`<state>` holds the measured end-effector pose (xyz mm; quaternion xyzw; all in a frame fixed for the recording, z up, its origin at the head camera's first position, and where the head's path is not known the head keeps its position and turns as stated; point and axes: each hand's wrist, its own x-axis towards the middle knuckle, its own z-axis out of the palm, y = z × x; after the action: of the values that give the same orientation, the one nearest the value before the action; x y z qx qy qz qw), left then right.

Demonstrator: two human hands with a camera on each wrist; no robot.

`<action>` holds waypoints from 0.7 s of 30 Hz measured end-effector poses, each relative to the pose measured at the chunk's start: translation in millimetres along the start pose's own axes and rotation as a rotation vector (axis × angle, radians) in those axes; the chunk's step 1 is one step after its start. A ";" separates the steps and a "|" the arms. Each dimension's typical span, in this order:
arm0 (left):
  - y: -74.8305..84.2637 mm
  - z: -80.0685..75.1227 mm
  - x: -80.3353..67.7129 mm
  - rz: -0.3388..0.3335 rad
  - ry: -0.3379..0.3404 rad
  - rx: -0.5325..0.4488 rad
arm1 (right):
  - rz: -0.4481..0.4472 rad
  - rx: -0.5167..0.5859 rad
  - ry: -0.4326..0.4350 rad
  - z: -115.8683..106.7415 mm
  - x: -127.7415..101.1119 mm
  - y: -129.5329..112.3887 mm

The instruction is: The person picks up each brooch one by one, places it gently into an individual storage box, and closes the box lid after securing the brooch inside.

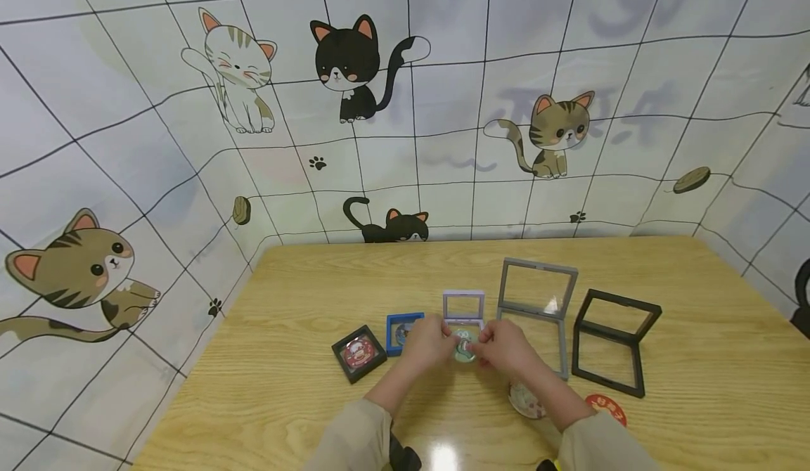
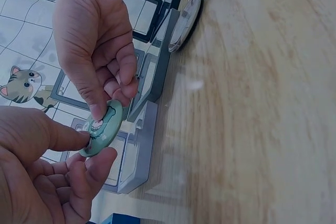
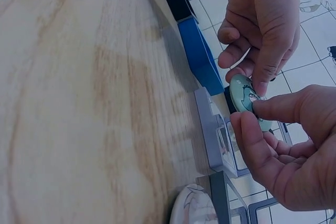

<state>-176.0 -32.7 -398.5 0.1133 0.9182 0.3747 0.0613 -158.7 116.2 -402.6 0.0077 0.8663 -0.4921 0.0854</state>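
1. both hands meet over the wooden table (image 1: pixel 696 330): the left hand (image 1: pixel 425 343) and the right hand (image 1: pixel 506 348) each pinch the same green round badge (image 1: pixel 465 349) between thumb and fingertips, the other fingers loosely curled.
2. seen from the left wrist, the green round badge (image 2: pixel 102 128) sits on edge between the left hand (image 2: pixel 37 177) below and the right hand (image 2: pixel 97 40) above, its printed face tilted up.
3. seen from the right wrist, the badge (image 3: pixel 247 99) is held just above the open lilac frame case (image 3: pixel 218 135), apart from it.
4. in the head view that lilac frame case (image 1: pixel 464 306) stands open right behind the hands.
5. left of it lie a small blue frame case (image 1: pixel 403 332) and a black frame case (image 1: pixel 358 353), each with a badge inside.
6. right of it stand a larger grey frame case (image 1: pixel 536 302) and a black open frame case (image 1: pixel 612 341), both empty.
7. near the right forearm lie a pale round badge (image 1: pixel 525 401) and a red round badge (image 1: pixel 606 408) on the table.
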 end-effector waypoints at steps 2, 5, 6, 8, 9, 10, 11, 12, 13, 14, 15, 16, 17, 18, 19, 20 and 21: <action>1.0 0.0 2.2 -0.008 -0.002 0.001 | -0.001 -0.001 0.010 -1.0 1.8 -0.1; 2.2 -0.3 4.8 -0.006 0.009 0.016 | -0.001 -0.014 0.025 -2.1 4.6 -0.3; 2.4 -0.1 5.8 -0.011 0.009 0.020 | 0.004 -0.013 0.029 -2.1 5.7 -0.2; 2.9 -0.2 7.1 -0.017 0.010 0.029 | 0.008 -0.008 0.033 -1.7 7.8 0.0; 2.9 0.0 8.0 -0.020 0.014 0.038 | 0.006 -0.006 0.034 -1.5 8.8 -0.1; 3.3 0.1 9.2 -0.026 0.015 0.043 | 0.006 0.000 0.035 -1.4 10.0 0.0; 3.6 0.3 10.3 -0.031 0.017 0.050 | 0.005 0.012 0.038 -1.3 11.1 0.1; 4.1 0.3 11.2 -0.040 0.016 0.056 | 0.006 0.019 0.040 -1.3 12.2 0.2; 4.7 0.3 12.2 -0.045 0.019 0.062 | 0.006 0.026 0.042 -1.3 13.2 0.0; 5.0 0.5 13.4 -0.054 0.019 0.065 | 0.007 0.031 0.046 -1.4 14.1 -0.1; 5.3 0.8 14.4 -0.057 0.023 0.072 | 0.009 0.035 0.049 -1.5 15.0 -0.3; 5.5 1.0 15.3 -0.061 0.024 0.076 | 0.009 0.039 0.051 -1.7 15.7 -0.3; 5.7 1.3 16.2 -0.064 0.026 0.080 | 0.010 0.040 0.055 -1.9 16.4 -0.5; 6.0 1.7 16.9 -0.069 0.026 0.084 | 0.009 0.037 0.056 -2.0 17.1 -0.5; 6.0 2.4 17.7 -0.068 0.029 0.090 | 0.008 0.037 0.057 -2.2 17.6 -0.6; 5.7 3.3 18.5 -0.070 0.030 0.095 | 0.007 0.037 0.058 -2.3 18.1 -0.4; 5.7 4.2 19.4 -0.072 0.031 0.102 | 0.006 0.030 0.059 -2.4 18.8 0.1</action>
<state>-192.9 -21.0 -398.0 0.0774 0.9404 0.3267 0.0548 -177.5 116.9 -404.4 0.0263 0.8609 -0.5043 0.0613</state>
